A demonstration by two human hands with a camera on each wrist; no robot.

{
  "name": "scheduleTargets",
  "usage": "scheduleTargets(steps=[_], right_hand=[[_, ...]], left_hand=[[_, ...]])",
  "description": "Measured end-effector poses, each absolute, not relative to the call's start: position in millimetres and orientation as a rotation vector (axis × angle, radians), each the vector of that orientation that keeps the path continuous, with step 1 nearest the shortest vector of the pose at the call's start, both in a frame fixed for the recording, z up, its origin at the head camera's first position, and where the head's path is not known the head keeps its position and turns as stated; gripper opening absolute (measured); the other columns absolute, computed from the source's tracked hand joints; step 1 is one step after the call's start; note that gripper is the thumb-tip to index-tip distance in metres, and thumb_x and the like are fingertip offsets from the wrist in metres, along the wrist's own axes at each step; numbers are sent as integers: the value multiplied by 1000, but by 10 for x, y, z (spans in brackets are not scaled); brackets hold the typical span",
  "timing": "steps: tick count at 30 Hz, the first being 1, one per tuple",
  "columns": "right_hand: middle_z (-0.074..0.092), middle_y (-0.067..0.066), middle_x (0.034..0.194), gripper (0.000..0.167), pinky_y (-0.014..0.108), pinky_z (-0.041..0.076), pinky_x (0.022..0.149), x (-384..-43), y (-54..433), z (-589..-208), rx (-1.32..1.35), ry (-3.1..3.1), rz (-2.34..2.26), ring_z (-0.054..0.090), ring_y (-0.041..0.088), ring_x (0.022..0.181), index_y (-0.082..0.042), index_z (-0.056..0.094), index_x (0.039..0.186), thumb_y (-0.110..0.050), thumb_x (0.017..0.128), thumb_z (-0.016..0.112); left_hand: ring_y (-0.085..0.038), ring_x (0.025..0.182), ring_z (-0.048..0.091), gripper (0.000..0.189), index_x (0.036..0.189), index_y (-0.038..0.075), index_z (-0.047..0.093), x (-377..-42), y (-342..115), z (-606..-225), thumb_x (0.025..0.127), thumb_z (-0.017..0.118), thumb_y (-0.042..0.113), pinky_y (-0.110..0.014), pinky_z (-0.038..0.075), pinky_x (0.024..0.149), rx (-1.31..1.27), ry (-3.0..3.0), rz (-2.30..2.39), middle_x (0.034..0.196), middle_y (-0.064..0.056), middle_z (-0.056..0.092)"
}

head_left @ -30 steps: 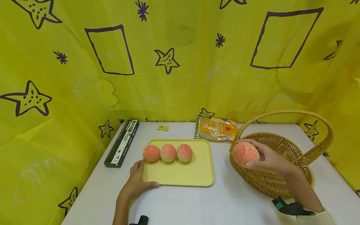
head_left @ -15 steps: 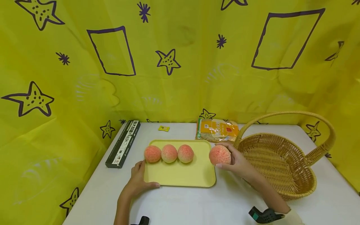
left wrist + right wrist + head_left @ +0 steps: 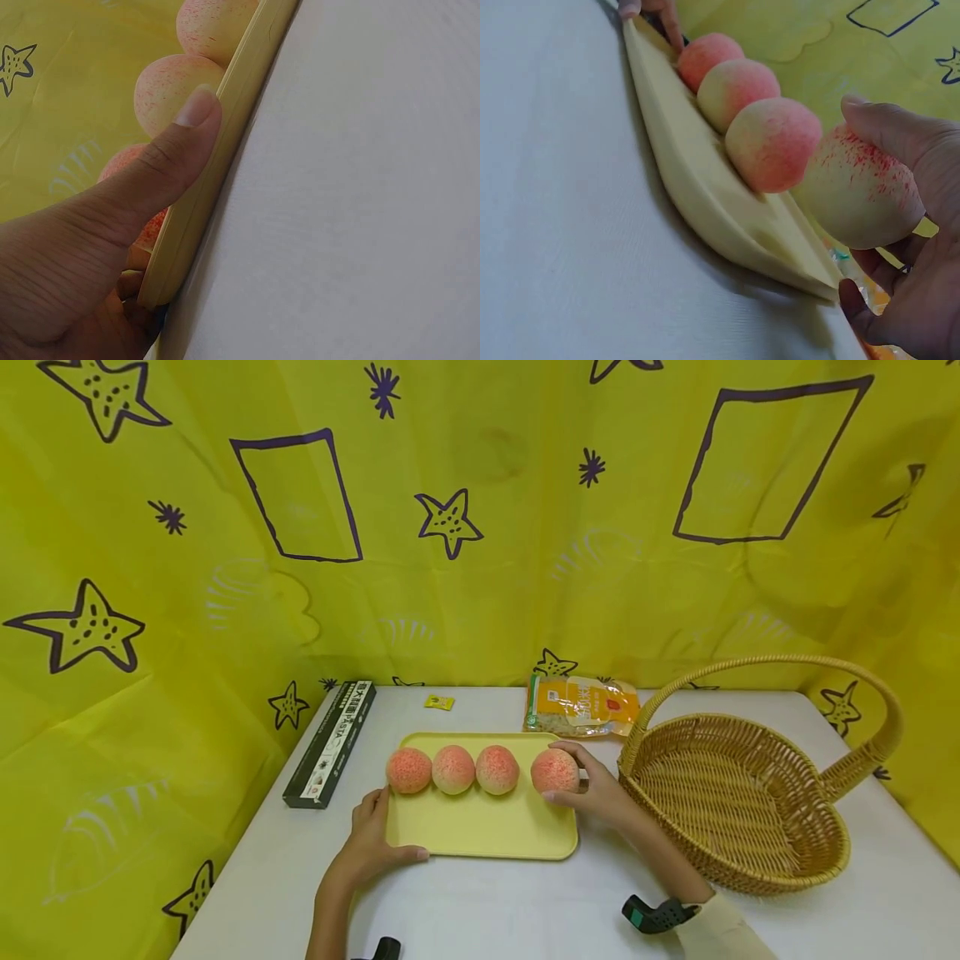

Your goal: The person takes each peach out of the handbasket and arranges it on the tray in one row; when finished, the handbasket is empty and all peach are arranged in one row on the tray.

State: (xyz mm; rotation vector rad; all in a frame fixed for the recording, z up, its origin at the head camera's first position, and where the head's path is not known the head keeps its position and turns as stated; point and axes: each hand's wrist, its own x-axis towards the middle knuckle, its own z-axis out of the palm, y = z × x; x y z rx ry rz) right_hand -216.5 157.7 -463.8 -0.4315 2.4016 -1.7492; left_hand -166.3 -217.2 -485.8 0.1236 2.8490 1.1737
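Note:
A peach [image 3: 553, 772], pink with red flecks, is held in my right hand [image 3: 602, 793] over the right end of a yellow tray [image 3: 480, 828]. In the right wrist view the thumb lies on the near side of this peach [image 3: 864, 202] and the fingers go behind it. Three more peaches [image 3: 453, 769] stand in a row along the tray's back left. My left hand [image 3: 366, 847] grips the tray's front left corner. Its thumb [image 3: 184, 146] lies along the front rim in the left wrist view, with the fingers curled at the left side, partly hidden.
A wicker basket [image 3: 738, 793] with a tall arched handle stands right of the tray. Behind are an orange food bag [image 3: 581, 704] and a small yellow packet [image 3: 438, 702]. A long dark pasta box [image 3: 330, 745] lies at left. Yellow curtain [image 3: 480, 602] surrounds the white table.
My right hand has carried the peach leftward from over the basket to the tray's right end. My left hand stays at the tray corner, and the other peaches have not moved.

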Motion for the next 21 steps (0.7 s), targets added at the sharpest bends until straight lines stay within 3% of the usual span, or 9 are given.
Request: scheduleTargets(steps=[7,21], right_hand=[[42,20,147,77,49,51,95,-2262,1496,-4753,-483,2488,-1662,52,44,124,-18,40,144,-25,79,82],[50,20,139,75,41,54,87,-2364,1425,-4793,-420,2534,-1632,59,35,112,-12,39,146,-22,83,79]], left_hand=[[-38,136,23,130,156,8,21,-1659,-2163,-4864,55,92,50,-60,30,110,128,2867,1174,149,-23,28],[-38,138,21,130,156,8,19,-1654,-2161,-4846,56,91,50,-59,29,112,99,2851,1163,151,-21,26]])
